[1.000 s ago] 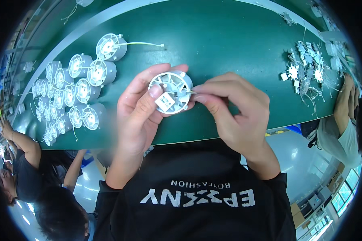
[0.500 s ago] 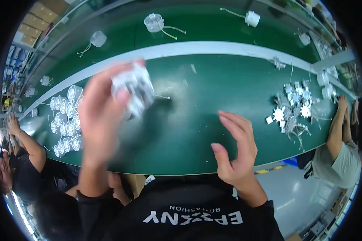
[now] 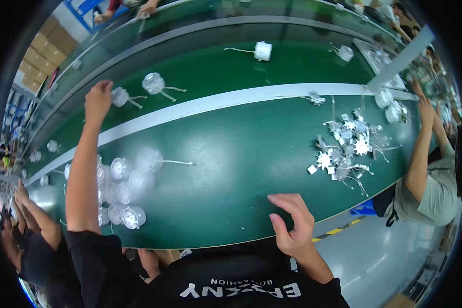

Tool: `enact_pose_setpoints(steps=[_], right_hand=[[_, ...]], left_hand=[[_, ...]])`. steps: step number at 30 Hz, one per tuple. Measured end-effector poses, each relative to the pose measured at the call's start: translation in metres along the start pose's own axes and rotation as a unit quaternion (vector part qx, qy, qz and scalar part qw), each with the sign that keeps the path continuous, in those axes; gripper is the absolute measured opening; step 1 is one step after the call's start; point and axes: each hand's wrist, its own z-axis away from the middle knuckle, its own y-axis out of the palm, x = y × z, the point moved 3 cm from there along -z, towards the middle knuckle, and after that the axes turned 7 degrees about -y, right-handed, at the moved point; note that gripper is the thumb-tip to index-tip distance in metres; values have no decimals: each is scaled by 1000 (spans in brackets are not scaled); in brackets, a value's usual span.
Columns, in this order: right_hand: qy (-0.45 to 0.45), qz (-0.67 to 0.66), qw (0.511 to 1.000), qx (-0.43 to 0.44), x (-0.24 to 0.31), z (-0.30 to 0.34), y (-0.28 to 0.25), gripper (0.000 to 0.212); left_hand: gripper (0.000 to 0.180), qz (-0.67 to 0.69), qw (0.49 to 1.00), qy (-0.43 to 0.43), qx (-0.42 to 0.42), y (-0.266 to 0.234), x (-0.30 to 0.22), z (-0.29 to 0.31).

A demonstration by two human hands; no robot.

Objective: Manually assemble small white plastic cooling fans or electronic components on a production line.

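My left hand [image 3: 98,100] reaches over the white rail to the green surface beyond it. Its bent fingers are closed at the left side of a round, clear-white plastic housing [image 3: 119,97] with two short wires; the fingertips are partly hidden. A second wired housing [image 3: 153,83] sits just to its right. Near the front edge of the table, my right hand [image 3: 294,226] is held open, thumb and fingers curved apart with nothing between them. Rows of round clear housings [image 3: 133,217] stand beside my left forearm, some of them blurred and partly covered by it.
The white rail [image 3: 226,94] crosses the green table [image 3: 231,154]. On the right lies a heap of star-shaped silvery parts with wires [image 3: 361,146]. Beyond the rail are more housings [image 3: 263,51]. Another person's arm [image 3: 421,154] is at the right, and others are at the left.
My left hand has gone from above the table, where it held a blurred white wired part, to beyond the rail. My right hand keeps its pose. The view has shifted; housings beyond the rail appear farther left.
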Motion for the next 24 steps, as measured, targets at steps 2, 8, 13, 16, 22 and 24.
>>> enact_pose_setpoints(steps=[2, 8, 13, 16, 22, 24], right_hand=[[-21, 4, 1000, -11, -5, 5, -14, 25], [-81, 56, 994, -45, -19, 11, -8, 19], [-106, 95, 982, -126, -22, 18, -4, 39], [-94, 95, 983, -126, -18, 16, -3, 35], [-50, 97, 987, -120, -19, 19, -4, 33], [-35, 77, 988, -128, -18, 20, -8, 32]], left_hand=[[37, -38, 999, 12, 29, -13, -27, -1], [41, 156, 940, 287, 93, -4, -123, -8], [58, 165, 889, 392, 170, 34, -257, 43], [77, 169, 892, 363, 208, 70, -292, 50], [73, 99, 906, 330, 244, 80, -311, 42], [71, 253, 872, 267, 323, 55, -311, 59]])
